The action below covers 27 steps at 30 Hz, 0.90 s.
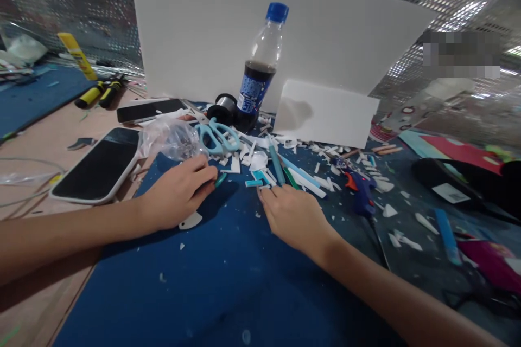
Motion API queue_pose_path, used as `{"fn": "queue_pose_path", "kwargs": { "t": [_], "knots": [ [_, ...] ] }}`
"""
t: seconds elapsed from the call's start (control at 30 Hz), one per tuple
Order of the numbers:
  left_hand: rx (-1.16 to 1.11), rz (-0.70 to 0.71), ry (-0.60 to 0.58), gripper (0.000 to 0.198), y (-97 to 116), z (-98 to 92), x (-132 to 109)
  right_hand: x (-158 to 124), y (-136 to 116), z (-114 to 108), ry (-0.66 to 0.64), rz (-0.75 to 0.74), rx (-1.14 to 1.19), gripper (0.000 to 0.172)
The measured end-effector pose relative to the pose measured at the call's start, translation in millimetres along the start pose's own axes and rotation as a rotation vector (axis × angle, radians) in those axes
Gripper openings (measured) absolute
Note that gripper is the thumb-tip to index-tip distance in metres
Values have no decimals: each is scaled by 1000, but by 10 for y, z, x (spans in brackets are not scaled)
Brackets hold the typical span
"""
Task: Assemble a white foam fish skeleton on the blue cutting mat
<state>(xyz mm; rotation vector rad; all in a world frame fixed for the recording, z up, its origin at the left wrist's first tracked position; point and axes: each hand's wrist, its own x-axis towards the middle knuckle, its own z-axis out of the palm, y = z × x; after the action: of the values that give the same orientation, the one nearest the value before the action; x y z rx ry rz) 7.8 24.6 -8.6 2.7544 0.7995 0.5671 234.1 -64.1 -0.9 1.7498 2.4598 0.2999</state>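
Observation:
My left hand [181, 192] is closed in a pinch, with a small green piece [220, 179] at its fingertips. Under that hand, a white scrap [190, 220] lies on the blue mat [211, 287]. My right hand [295, 214] rests on the mat with its fingers curled down at the edge of the scraps; what is under them is hidden. Just beyond it are a small blue-and-white piece [254, 183], a green strip [291, 178], a teal pen-like stick [276, 161] and a white strip [307, 182]. Light-blue-handled scissors [215, 138] lie further back, between the hands.
Behind the scraps stands a cola bottle [258, 73] near a spool [225, 105]. A white board [325, 114] leans at the back. On the left lie a phone [100, 165], a second phone [150, 110] and a plastic bag [171, 135]. A glue gun [361, 192] with its cord lies right.

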Motion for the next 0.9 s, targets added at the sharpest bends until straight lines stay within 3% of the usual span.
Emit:
{"fn": "queue_pose_path", "kwargs": {
  "t": [0.17,0.27,0.4,0.5,0.63,0.7,0.77,0.83,0.9],
  "knots": [
    [115,-31,-69,19,-32,46,-7,23,-17,-17,-4,35,-9,27],
    [224,-29,-18,23,-13,3,-15,12,-39,-32,47,57,-44,34],
    [564,-46,37,35,151,-160,-92,-11,-23,-86,167,73,-106,40],
    [665,-84,14,38,315,-230,-246,-9,64,-186,277,105,-106,37],
    [765,-114,-57,40,458,-179,-469,42,292,-364,341,288,40,36],
    [794,-91,-44,38,484,-130,-521,68,422,-444,230,495,33,38],
    [791,-54,-24,39,483,-87,-523,72,545,-504,22,685,-17,39],
    [775,-42,-26,40,461,-56,-495,48,663,-543,-138,774,-45,40],
    [759,-71,-43,39,429,-39,-462,2,782,-565,-198,799,-52,38]
  ]
}}
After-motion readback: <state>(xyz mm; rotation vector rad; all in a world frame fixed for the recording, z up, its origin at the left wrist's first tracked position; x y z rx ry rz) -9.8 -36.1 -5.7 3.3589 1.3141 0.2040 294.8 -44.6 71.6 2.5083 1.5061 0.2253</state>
